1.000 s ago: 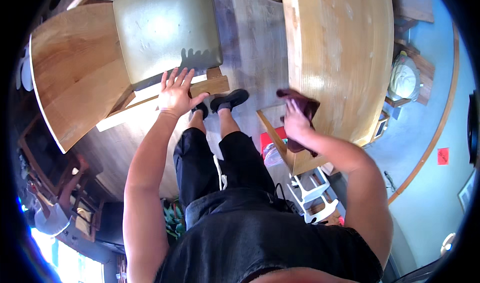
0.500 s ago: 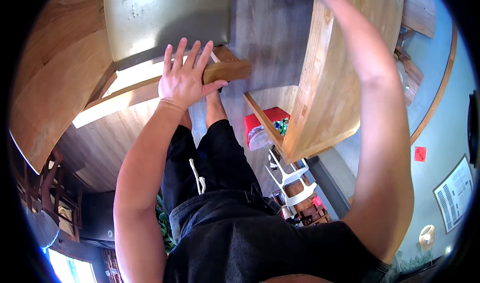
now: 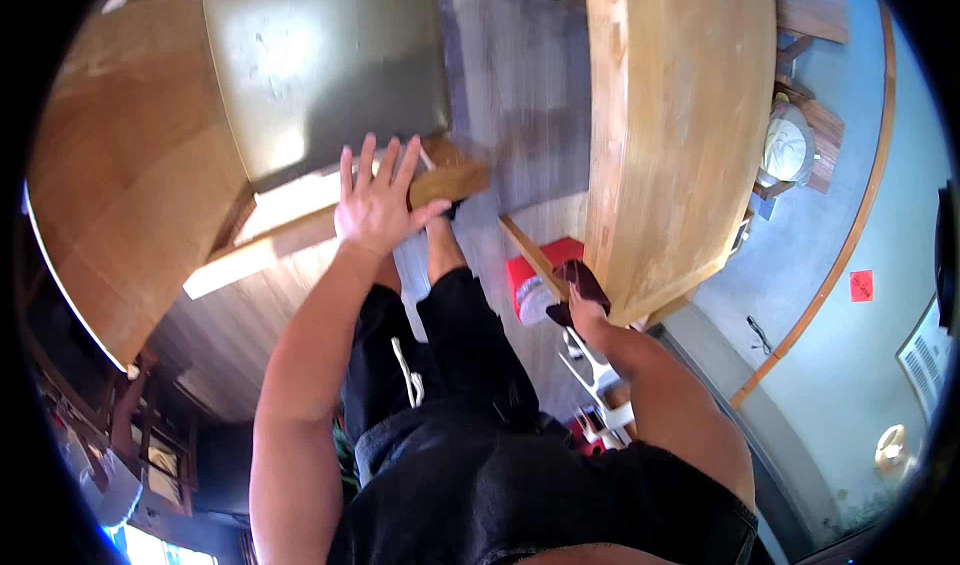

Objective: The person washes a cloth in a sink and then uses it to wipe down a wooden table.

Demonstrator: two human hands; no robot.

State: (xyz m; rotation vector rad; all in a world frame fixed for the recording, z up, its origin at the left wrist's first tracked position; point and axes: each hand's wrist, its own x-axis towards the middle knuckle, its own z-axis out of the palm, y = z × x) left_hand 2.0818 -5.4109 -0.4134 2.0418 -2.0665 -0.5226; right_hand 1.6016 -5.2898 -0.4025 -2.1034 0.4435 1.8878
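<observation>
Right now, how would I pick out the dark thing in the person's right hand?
Find the long wooden table on the right. At its near edge, the right hand presses a dark maroon cloth against the wood. It is darker than the red container on the floor just left of it.

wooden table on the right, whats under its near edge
Under the wooden table a red container shows on the floor. The right hand presses a dark cloth to the edge; the rest underneath is hidden.

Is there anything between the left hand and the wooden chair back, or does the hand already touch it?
Nothing visible stands between them. The left hand lies flat, fingers spread, directly on the top rail of the wooden chair.
</observation>
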